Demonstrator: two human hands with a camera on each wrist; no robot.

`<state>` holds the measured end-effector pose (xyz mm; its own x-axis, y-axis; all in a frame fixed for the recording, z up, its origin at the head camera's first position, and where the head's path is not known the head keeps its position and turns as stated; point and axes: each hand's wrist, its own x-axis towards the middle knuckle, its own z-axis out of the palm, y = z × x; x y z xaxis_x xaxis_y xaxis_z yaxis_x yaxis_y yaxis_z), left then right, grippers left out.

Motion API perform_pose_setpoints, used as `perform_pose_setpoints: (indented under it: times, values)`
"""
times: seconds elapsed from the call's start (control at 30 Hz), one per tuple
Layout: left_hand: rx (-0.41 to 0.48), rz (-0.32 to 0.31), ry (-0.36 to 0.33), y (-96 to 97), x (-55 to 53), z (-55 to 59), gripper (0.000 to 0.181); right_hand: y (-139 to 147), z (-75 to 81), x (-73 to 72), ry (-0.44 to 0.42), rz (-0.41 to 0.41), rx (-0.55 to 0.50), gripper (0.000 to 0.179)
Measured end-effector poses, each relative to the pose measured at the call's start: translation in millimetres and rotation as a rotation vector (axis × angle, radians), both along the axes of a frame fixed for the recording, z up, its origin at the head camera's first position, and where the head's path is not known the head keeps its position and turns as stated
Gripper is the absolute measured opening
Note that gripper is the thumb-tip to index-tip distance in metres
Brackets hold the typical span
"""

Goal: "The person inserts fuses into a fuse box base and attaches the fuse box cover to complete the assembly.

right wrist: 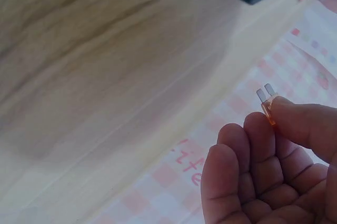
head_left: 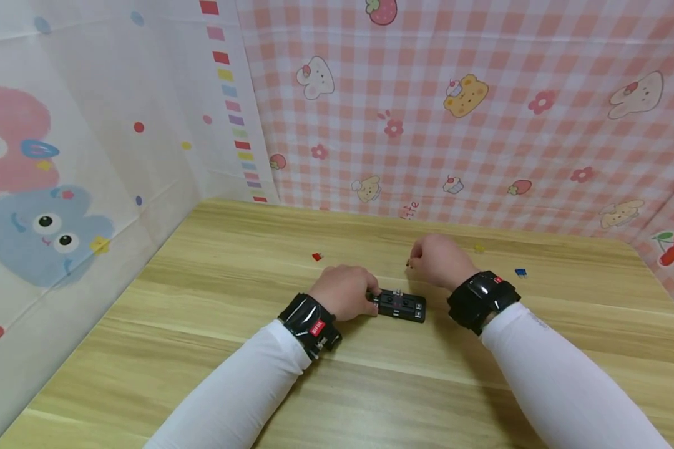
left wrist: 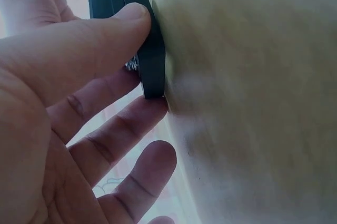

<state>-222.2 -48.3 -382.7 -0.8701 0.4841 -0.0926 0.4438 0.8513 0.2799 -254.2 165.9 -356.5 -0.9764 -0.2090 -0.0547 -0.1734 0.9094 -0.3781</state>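
My left hand grips the left end of a black fuse block on the table, with metal terminals along its top. In the left wrist view, the thumb presses one long side of the block while fingertips touch its end and far side. Behind and to the right of the block, my right hand pinches a small orange blade fuse between thumb and index finger. Two flat metal prongs of the fuse point away from the fingertips. The other right fingers are curled beside it.
On the wooden table lie a red blade fuse at the left, a yellow one behind the right hand and a blue one farther right. A pink checked curtain hangs along the back edge.
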Motion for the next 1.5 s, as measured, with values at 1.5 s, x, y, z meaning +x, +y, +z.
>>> perform_pose_setpoints:
  times: [1.5]
  values:
    - [-0.005, 0.0, 0.022, 2.9, 5.9, 4.0, 0.025, -22, -6.3, 56.2, 0.249, 0.163, -0.063, 0.008]
